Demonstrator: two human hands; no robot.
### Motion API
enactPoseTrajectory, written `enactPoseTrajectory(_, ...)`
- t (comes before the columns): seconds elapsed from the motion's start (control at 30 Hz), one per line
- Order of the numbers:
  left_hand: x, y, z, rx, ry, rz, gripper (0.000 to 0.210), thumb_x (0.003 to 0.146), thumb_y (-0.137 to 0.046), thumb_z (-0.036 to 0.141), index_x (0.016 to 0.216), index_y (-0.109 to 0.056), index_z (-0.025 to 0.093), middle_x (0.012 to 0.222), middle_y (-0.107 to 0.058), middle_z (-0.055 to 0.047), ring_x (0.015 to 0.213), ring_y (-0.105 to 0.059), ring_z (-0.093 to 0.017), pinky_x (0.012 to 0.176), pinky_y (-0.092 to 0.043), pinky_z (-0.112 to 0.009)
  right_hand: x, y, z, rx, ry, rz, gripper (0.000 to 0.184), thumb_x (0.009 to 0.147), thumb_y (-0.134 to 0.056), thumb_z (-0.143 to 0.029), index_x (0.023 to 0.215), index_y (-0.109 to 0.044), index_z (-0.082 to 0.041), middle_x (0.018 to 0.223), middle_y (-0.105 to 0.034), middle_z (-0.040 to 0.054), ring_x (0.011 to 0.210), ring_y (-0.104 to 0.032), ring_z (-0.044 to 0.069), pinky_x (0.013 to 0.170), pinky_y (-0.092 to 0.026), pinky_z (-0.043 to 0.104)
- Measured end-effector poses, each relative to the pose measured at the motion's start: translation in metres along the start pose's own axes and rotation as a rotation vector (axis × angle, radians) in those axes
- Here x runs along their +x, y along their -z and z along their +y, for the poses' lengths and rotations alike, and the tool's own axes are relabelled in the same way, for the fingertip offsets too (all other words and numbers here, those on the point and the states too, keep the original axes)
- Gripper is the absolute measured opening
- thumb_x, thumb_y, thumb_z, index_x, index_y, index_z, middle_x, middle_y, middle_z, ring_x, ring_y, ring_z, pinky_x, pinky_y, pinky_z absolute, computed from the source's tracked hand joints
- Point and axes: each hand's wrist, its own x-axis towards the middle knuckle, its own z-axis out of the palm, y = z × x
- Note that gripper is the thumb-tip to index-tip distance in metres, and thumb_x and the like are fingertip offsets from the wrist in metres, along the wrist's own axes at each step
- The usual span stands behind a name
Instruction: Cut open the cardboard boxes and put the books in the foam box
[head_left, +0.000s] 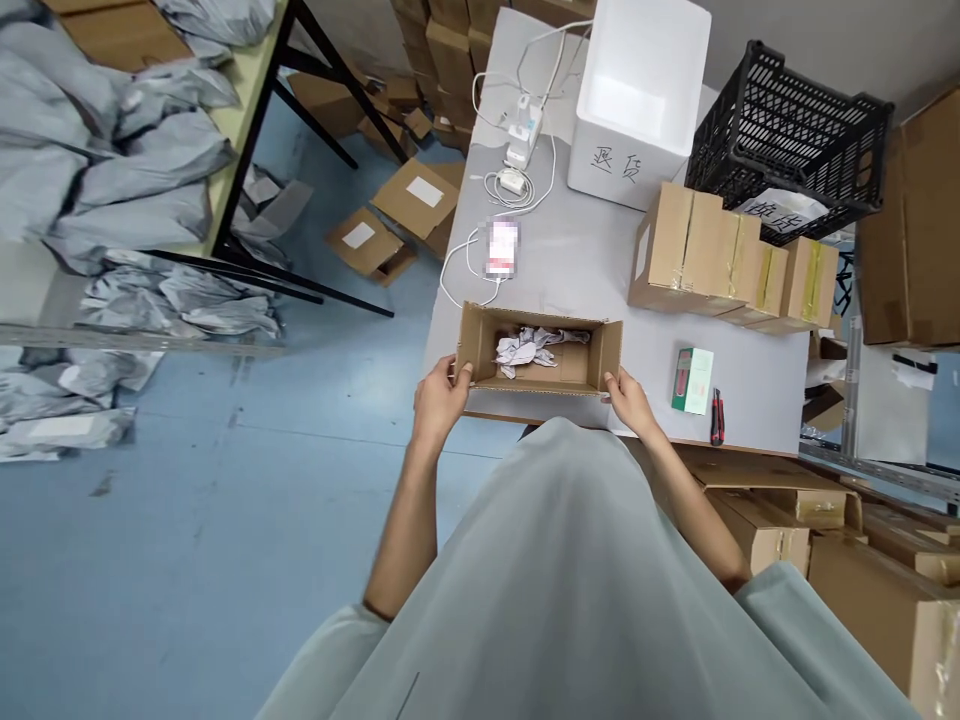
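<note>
L hand [441, 397] grips the near-left corner of the open carton [540, 352]; R hand [628, 398] grips its near-right corner. Carton sits at the bench [585, 260] near edge, crumpled paper [532, 348] inside. Right of the carton: green box [692, 380], then utility knife [716, 416]. Behind it: phone [502, 246], white foam box [637, 95].

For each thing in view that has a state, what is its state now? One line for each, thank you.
Open box: open on top, crumpled paper inside, held at both ends.
Left hand: grips the box's left end.
Right hand: grips the box's right end.
Foam box: open, no lid.
Crate: tilted, resting on taped boxes.
Taped boxes: shut.
Green box: shut, upright.
Phone: plugged to a cable.
</note>
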Motion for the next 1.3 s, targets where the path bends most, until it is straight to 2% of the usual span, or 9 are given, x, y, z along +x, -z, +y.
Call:
enactPoseTrajectory(0.1, 0.000, 0.008, 0.003, -0.204, -0.049, 0.119, 0.038, 0.102, -0.061, 0.045, 0.128, -0.072, 0.020, 0.128, -0.081, -0.013, 0.112, -0.078, -0.026, 0.103, -0.061, -0.038, -0.007, 0.000, -0.008, 0.008, -0.062, 0.007, 0.055, 0.104, -0.049, -0.078, 0.122, -0.065, -0.028, 0.095, -0.077, 0.0024, 0.088, -0.080, 0.027, 0.085, -0.069, 0.045)
enactPoseTrajectory(0.17, 0.001, 0.015, 0.005, -0.304, -0.082, 0.211, 0.032, 0.102, -0.061, 0.044, 0.119, -0.073, 0.020, 0.127, -0.080, -0.012, 0.113, -0.078, -0.023, 0.105, -0.062, -0.037, -0.011, 0.002, -0.015, -0.018, -0.064, 0.056, 0.058, 0.103, -0.051, -0.076, 0.130, -0.066, -0.027, 0.115, -0.082, 0.0090, 0.099, -0.082, 0.030, 0.091, -0.068, 0.048)
enactPoseTrajectory(0.3, 0.008, 0.026, 0.013, -0.342, -0.151, 0.221, 0.024, 0.095, -0.070, 0.043, 0.101, -0.075, 0.020, 0.112, -0.081, -0.008, 0.107, -0.078, -0.023, 0.106, -0.064, -0.039, -0.012, 0.006, -0.026, -0.032, -0.061, 0.128, 0.062, 0.103, -0.054, -0.069, 0.144, -0.065, -0.023, 0.141, -0.077, 0.0180, 0.112, -0.082, 0.035, 0.100, -0.063, 0.052)
enactPoseTrajectory(0.53, 0.010, 0.021, 0.032, -0.376, -0.197, 0.105, 0.021, 0.094, -0.071, 0.042, 0.097, -0.075, 0.022, 0.111, -0.081, -0.007, 0.106, -0.078, -0.023, 0.107, -0.064, -0.039, -0.008, 0.007, -0.036, -0.134, -0.064, 0.073, 0.054, 0.102, -0.060, -0.059, 0.143, -0.067, -0.024, 0.140, -0.079, 0.0168, 0.104, -0.083, 0.033, 0.098, -0.062, 0.049)
enactPoseTrajectory(0.73, -0.002, 0.019, 0.052, -0.358, -0.305, 0.164, 0.012, 0.094, -0.068, 0.033, 0.091, -0.075, 0.023, 0.112, -0.081, -0.006, 0.114, -0.076, -0.024, 0.113, -0.059, -0.041, -0.007, 0.007, -0.038, -0.118, -0.052, 0.078, 0.048, 0.104, -0.060, -0.052, 0.142, -0.068, -0.023, 0.139, -0.079, 0.0164, 0.104, -0.084, 0.032, 0.096, -0.063, 0.047)
enactPoseTrajectory(0.87, -0.006, 0.010, 0.062, -0.392, -0.317, 0.120, 0.012, 0.090, -0.068, 0.028, 0.093, -0.078, 0.023, 0.108, -0.081, -0.005, 0.104, -0.076, -0.022, 0.104, -0.061, -0.037, -0.009, 0.009, -0.040, -0.121, -0.078, 0.050, 0.046, 0.104, -0.063, -0.045, 0.144, -0.067, -0.023, 0.140, -0.079, 0.0148, 0.107, -0.083, 0.030, 0.096, -0.063, 0.044)
enactPoseTrajectory(1.07, -0.011, -0.010, 0.068, -0.464, -0.317, 0.004, 0.023, 0.094, -0.066, 0.040, 0.097, -0.078, 0.021, 0.109, -0.082, -0.007, 0.097, -0.076, -0.021, 0.095, -0.061, -0.033, -0.016, 0.010, -0.038, -0.146, -0.058, 0.017, 0.046, 0.105, -0.067, -0.039, 0.148, -0.066, -0.024, 0.141, -0.079, 0.0134, 0.110, -0.083, 0.028, 0.098, -0.063, 0.042)
enactPoseTrajectory(1.2, -0.016, -0.015, 0.072, -0.360, -0.315, -0.032, 0.030, 0.102, -0.058, 0.046, 0.088, -0.071, 0.022, 0.089, -0.078, -0.004, 0.083, -0.071, -0.019, 0.080, -0.054, -0.030, -0.019, 0.008, -0.034, -0.152, -0.041, -0.002, 0.047, 0.107, -0.064, -0.039, 0.152, -0.063, -0.024, 0.137, -0.080, 0.0122, 0.110, -0.082, 0.028, 0.100, -0.062, 0.043)
enactPoseTrajectory(1.3, -0.017, -0.017, 0.074, -0.242, -0.320, -0.027, 0.044, 0.109, -0.048, 0.048, 0.074, -0.059, 0.023, 0.069, -0.064, -0.001, 0.069, -0.060, -0.017, 0.071, -0.047, -0.030, -0.018, 0.008, -0.033, -0.173, -0.026, -0.013, 0.049, 0.108, -0.062, -0.038, 0.154, -0.060, -0.023, 0.132, -0.082, 0.0118, 0.112, -0.082, 0.029, 0.101, -0.061, 0.044)
